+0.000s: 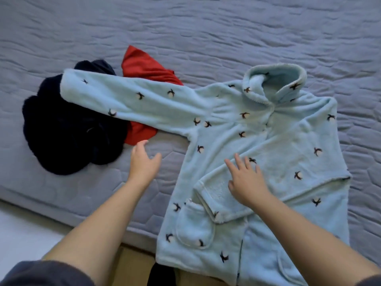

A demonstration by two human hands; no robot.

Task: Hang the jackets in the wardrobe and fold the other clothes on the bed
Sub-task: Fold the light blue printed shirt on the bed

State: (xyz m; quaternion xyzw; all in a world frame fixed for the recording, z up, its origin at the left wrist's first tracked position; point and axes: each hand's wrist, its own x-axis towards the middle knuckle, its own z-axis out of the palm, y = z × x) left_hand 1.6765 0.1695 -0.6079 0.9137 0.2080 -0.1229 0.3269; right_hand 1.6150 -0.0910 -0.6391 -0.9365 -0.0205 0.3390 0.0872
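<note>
A light blue fleece pyjama top [237,129] with small dark bird prints lies spread face up on the bed, collar at the far side. Its right sleeve is folded across the chest; the left sleeve [123,100] stretches out to the left over other clothes. My right hand [246,180] rests flat, fingers spread, on the folded sleeve. My left hand [144,159] hovers open above the bedspread, just below the outstretched sleeve, holding nothing.
A dark navy fluffy garment [70,131] lies bunched at the left, with a red garment [144,67] partly under the blue sleeve. The grey quilted bedspread [206,27] extends far and wide. The bed's front edge and pale floor [22,234] are at lower left.
</note>
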